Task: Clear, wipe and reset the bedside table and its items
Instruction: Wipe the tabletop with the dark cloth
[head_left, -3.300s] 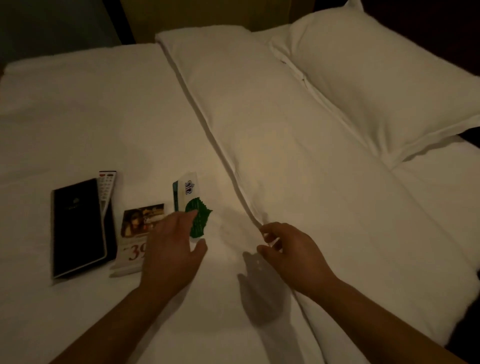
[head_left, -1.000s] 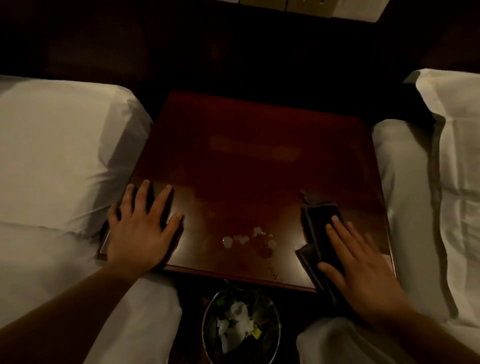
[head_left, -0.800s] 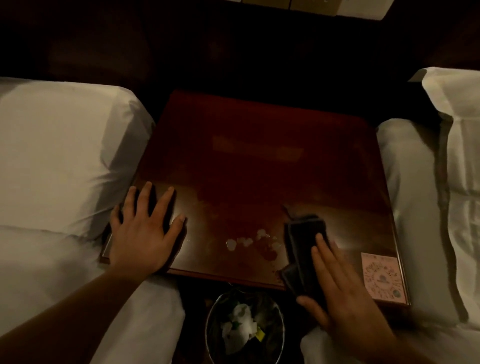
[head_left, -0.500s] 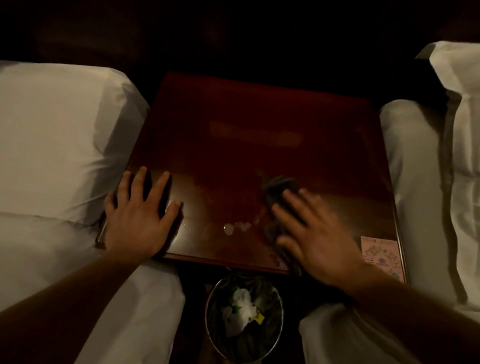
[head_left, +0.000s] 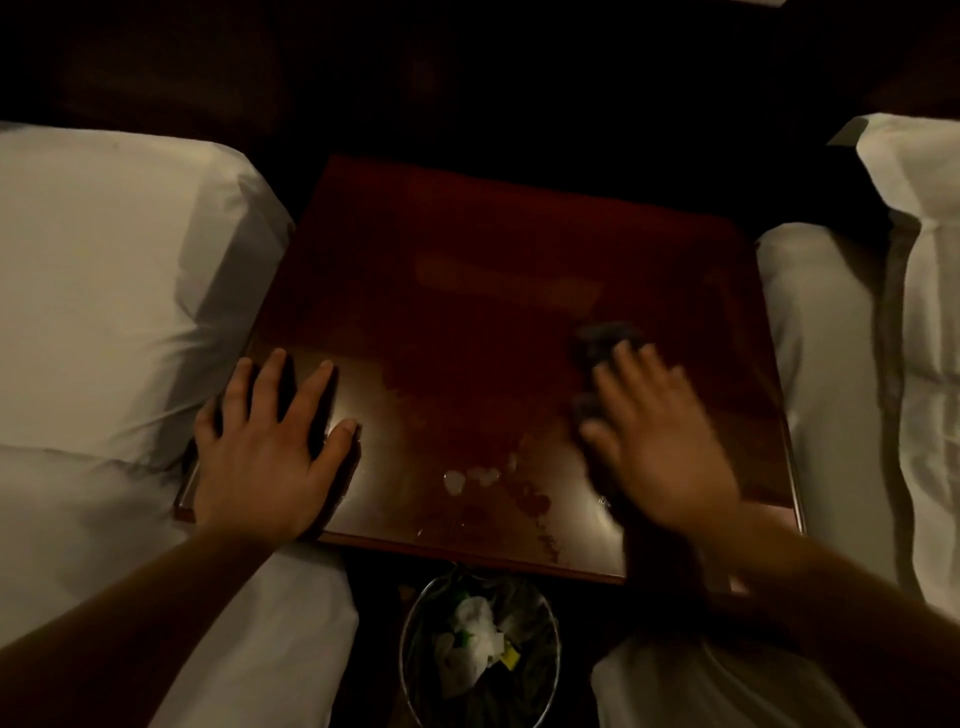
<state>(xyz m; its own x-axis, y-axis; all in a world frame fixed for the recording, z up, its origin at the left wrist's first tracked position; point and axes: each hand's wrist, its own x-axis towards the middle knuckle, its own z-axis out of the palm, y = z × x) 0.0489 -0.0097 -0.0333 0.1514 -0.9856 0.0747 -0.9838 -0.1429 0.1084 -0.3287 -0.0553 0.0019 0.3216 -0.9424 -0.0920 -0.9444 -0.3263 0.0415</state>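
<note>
Head view looks straight down on a dark red, glossy desk (head_left: 467, 291) wedged between two white beds; the left bed (head_left: 104, 312) touches the desk's left edge, the right bed (head_left: 810, 332) touches its right edge, and a white pillow (head_left: 930, 322) lies on that bed at the far right. The left hand (head_left: 260, 457) lies palm down on the desk's near left corner, fingers (head_left: 311, 384) spread apart and flat on the wood, clasping nothing. The right hand (head_left: 660, 447) is blurred; it presses flat on a dark cloth (head_left: 602, 343) on the right half of the desk, fingers slightly apart and laid over the cloth rather than curled round it; the cloth's far end shows beyond the fingertips, and more of it shows just left of the hand. Pale wet blotches (head_left: 470, 478) sit on the desk near its front edge, between the two hands and touching neither. Below the front edge, on the floor between the beds, stands a round metal bin (head_left: 550, 623) lined with a dark bag, holding crumpled white paper (head_left: 478, 629) and small green and yellow scraps.
</note>
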